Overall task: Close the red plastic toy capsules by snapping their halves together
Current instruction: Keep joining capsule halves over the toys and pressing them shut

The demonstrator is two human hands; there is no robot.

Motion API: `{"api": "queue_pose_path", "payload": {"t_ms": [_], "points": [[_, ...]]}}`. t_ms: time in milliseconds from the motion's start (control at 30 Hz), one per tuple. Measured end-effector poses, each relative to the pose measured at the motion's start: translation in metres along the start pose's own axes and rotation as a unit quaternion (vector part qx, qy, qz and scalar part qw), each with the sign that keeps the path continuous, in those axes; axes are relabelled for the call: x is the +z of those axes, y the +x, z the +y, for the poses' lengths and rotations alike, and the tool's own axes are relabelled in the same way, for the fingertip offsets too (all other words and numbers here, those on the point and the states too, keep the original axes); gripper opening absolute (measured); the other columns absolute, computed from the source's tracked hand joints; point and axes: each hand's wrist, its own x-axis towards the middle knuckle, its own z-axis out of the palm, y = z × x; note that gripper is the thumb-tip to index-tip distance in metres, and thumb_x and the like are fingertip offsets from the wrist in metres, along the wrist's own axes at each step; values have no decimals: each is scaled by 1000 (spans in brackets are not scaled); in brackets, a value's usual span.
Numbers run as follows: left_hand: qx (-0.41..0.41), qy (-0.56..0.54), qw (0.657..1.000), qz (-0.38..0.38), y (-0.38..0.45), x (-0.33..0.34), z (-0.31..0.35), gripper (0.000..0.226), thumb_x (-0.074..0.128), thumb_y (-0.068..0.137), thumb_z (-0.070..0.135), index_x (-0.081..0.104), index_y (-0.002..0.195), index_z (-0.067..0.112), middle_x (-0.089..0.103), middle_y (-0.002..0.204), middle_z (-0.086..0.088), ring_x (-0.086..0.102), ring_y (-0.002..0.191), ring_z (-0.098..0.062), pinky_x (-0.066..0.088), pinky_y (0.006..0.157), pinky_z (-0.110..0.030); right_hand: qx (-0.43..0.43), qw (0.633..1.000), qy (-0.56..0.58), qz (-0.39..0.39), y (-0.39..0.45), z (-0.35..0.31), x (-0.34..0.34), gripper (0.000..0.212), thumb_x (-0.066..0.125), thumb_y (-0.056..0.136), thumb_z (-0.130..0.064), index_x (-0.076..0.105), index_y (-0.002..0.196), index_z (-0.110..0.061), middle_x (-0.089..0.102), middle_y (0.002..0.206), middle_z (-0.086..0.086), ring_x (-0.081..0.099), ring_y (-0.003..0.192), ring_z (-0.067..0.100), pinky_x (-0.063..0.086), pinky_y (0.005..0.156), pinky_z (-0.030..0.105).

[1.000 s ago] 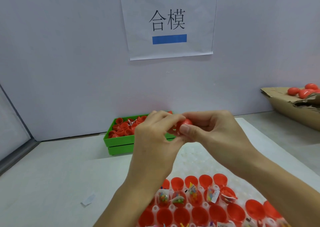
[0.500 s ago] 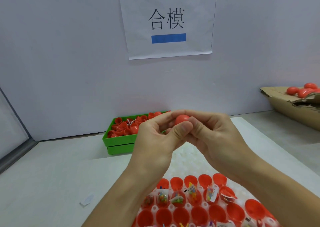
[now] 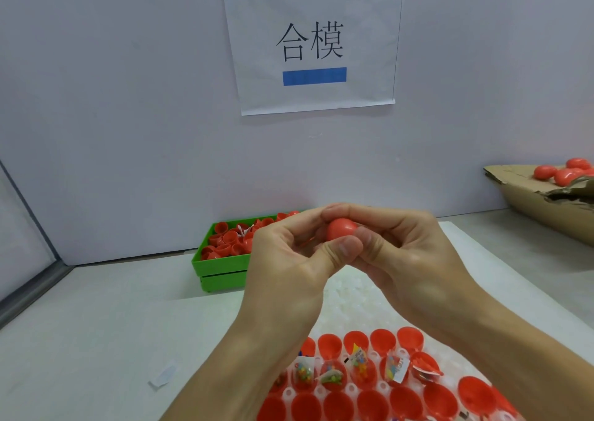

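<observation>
Here, both hands clamp one red capsule (image 3: 341, 228) above the white tray (image 3: 360, 295)

The left hand (image 3: 289, 260) and right hand (image 3: 408, 253) meet over the tray, fingers curled round the capsule, the left thumb pressing its near side; whether its halves are fully joined cannot be told; on the tray's near part sit open red halves (image 3: 356, 340), some holding small toy packets (image 3: 360, 361); behind the tray stands a green bin (image 3: 221, 264) of loose red halves; right of the tray, a cardboard box (image 3: 540, 205) holds closed capsules
</observation>
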Motion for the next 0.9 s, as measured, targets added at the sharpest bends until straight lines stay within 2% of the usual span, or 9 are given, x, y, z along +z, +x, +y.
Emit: {"api": "queue_pose_path", "payload": {"t_ms": [167,233,300,400,500,633,700,800,900], "points": [[-40,-54,997,-41,2,-3,3,45,78,67,27,72,109,11,73,107,-16,69,105,-32,57,91,-40,-2,999,-46,-27,3,-2,-7,30,73,81,-32,76,108,-20,75,109,10,70,107,29,54,95,39],[-74,-93,992,-48,1,-3,5,53,76,69,27,67,118,9,70,115,-15,68,109,-28,57,89,-37,-10,996,-90,-16,3,-4,-11,30,70,83,-26,74,112,-18,75,111,7,70,109,24,54,95,34],[-105,-119,987,-38,2,-3,6,49,74,77,23,64,122,9,68,120,-16,68,111,-28,58,88,-38,-24,989,-144,1,3,-6,-14,34,66,83,-18,70,117,-13,75,111,2,70,106,16,55,91,25],[-129,-115,985,14,3,-4,5,42,67,82,25,63,115,0,71,109,-20,71,98,-33,60,77,-36,-41,972,-231,15,3,-6,-16,36,67,84,-12,68,119,-15,75,110,-4,69,106,10,55,93,27],[-129,-95,987,20,3,0,4,38,65,80,24,66,107,-2,73,89,-15,72,81,-24,60,72,-33,-50,945,-324,-4,2,0,-13,36,68,90,-6,67,124,-19,72,115,-9,64,114,11,52,98,37],[-164,-171,971,32,2,5,-1,28,61,88,16,69,104,-6,73,95,-22,72,83,-25,61,74,-33,-59,943,-329,-10,0,1,-13,51,75,84,-8,61,131,-22,69,120,-10,63,116,8,53,96,30],[-181,-211,960,36,0,7,-3,26,62,88,19,74,96,-3,73,96,-23,72,85,-26,61,74,-34,-68,943,-326,13,0,0,-14,50,80,79,-4,65,121,-26,73,111,-10,67,108,8,54,93,28],[-170,-140,974,50,-3,13,-7,35,65,87,36,74,95,3,74,97,-18,73,88,-25,60,73,-35,-85,935,-341,43,0,1,-12,49,78,78,3,67,103,-38,75,95,-16,71,91,4,56,85,20],[-107,-27,988,104,-2,9,-12,50,79,74,49,66,106,13,71,103,-11,72,93,-20,59,73,-33,-70,952,-294,51,1,-1,-12,37,79,76,-9,69,102,-33,76,94,-12,72,90,3,54,81,14]]}}
